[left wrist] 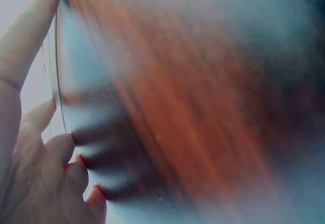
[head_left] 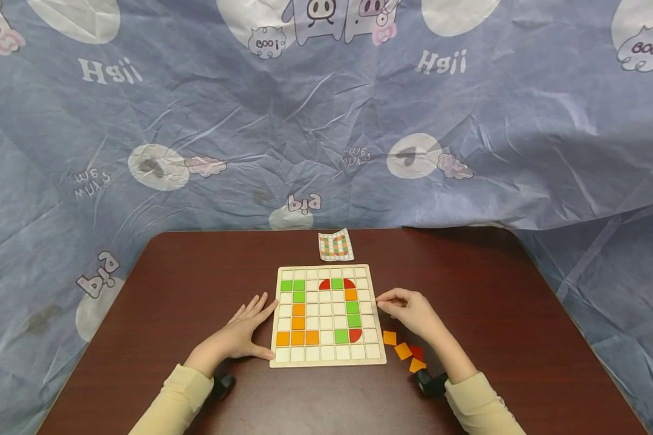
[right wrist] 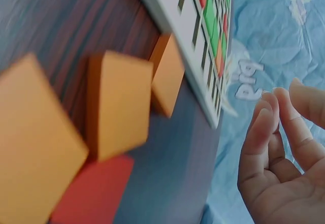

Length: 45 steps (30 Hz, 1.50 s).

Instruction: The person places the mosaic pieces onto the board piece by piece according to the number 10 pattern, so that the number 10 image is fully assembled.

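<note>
A pale wooden grid board [head_left: 326, 354] lies on the table with green, orange and red pieces set in some of its squares. My left hand [head_left: 239, 335] is spread at the board's left side, thumb near the lower corner and fingers along the edge. By the board's right edge hovers my right hand [head_left: 410, 311], its fingers loosely bent. In the right wrist view, nothing shows between the thumb and fingertips of that hand [right wrist: 284, 178]. Below it lie loose orange tiles [head_left: 403, 350] and a red piece [head_left: 416, 351], partly covered by an orange one.
Behind the board lies a small creased paper [head_left: 335, 246] printed with a coloured grid pattern. The dark reddish-brown table [head_left: 207, 266] carries everything, and a blue patterned cloth [head_left: 326, 121] hangs behind it. Most of the left wrist view is blurred tabletop.
</note>
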Motion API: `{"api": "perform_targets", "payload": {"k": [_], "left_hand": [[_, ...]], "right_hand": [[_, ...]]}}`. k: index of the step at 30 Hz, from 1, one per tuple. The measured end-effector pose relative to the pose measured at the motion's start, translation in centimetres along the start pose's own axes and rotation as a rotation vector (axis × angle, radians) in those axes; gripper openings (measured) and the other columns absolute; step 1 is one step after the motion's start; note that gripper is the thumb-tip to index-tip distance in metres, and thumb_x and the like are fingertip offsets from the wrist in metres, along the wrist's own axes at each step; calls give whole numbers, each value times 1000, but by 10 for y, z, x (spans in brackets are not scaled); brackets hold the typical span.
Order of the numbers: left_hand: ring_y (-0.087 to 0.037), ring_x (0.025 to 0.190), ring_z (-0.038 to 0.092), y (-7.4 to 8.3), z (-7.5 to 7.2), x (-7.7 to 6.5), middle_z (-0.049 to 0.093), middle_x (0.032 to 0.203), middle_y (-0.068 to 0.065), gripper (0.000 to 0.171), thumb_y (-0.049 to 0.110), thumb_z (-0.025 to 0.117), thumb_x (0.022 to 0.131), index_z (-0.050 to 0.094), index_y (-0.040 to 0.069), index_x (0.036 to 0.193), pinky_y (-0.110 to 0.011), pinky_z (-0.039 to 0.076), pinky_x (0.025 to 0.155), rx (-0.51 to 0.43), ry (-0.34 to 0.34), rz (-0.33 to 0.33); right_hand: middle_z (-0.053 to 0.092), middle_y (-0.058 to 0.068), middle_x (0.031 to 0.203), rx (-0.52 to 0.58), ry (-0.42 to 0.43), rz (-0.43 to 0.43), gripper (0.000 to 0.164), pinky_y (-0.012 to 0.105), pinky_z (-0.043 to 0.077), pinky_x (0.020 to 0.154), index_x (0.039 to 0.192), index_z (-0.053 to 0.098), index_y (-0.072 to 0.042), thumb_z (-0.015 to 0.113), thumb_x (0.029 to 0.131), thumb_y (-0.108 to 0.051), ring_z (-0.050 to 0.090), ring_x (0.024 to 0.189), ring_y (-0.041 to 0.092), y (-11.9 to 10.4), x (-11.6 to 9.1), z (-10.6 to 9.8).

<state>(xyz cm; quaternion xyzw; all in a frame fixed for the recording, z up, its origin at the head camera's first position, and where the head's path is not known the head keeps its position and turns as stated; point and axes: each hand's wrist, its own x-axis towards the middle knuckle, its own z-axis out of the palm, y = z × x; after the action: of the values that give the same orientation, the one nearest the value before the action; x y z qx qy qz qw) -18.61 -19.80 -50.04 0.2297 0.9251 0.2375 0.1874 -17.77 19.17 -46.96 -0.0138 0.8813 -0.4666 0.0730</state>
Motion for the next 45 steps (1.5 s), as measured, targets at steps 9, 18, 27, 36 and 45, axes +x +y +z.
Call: {"api": "perform_targets", "payload": {"k": [9, 18, 27, 36, 45], "left_hand": [[-41, 153, 3, 2, -2, -1, 7, 165, -19, 114, 47, 85, 70, 21, 15, 159, -59, 7, 122, 2, 0, -15], [-40, 153, 4, 3, -1, -2, 7, 165, -19, 113, 48, 84, 71, 21, 15, 159, -59, 8, 122, 5, -6, -19], [-41, 153, 4, 3, -2, -2, 8, 165, -20, 113, 46, 85, 70, 22, 13, 158, -60, 8, 122, -3, 4, -8], [-40, 153, 3, 3, 0, -2, 7, 165, -18, 113, 47, 84, 70, 22, 15, 159, -59, 7, 122, -6, -3, -18], [-41, 153, 3, 4, 0, -2, 7, 165, -19, 113, 47, 84, 71, 21, 15, 159, -60, 7, 121, -18, -2, -8]], "right_hand": [[73, 6, 97, -24, -24, 22, 25, 25, 54, 71, 110, 72, -4, 70, 92, -21, 65, 82, 17, 22, -10, -16], [72, 4, 94, -60, -74, 53, 26, 22, 54, 69, 107, 71, -4, 76, 86, -20, 66, 79, 12, 40, -37, -23], [72, 2, 95, -126, -71, 62, 27, 20, 52, 67, 103, 72, -6, 80, 81, -20, 65, 81, 12, 46, -53, -26], [62, -3, 91, -238, -34, 78, 31, 19, 48, 66, 96, 73, -12, 88, 70, -18, 56, 82, 12, 43, -62, -20], [60, -2, 82, -251, -15, 82, 27, 19, 46, 63, 89, 71, -11, 88, 69, -12, 53, 73, 9, 40, -63, -16]]}}
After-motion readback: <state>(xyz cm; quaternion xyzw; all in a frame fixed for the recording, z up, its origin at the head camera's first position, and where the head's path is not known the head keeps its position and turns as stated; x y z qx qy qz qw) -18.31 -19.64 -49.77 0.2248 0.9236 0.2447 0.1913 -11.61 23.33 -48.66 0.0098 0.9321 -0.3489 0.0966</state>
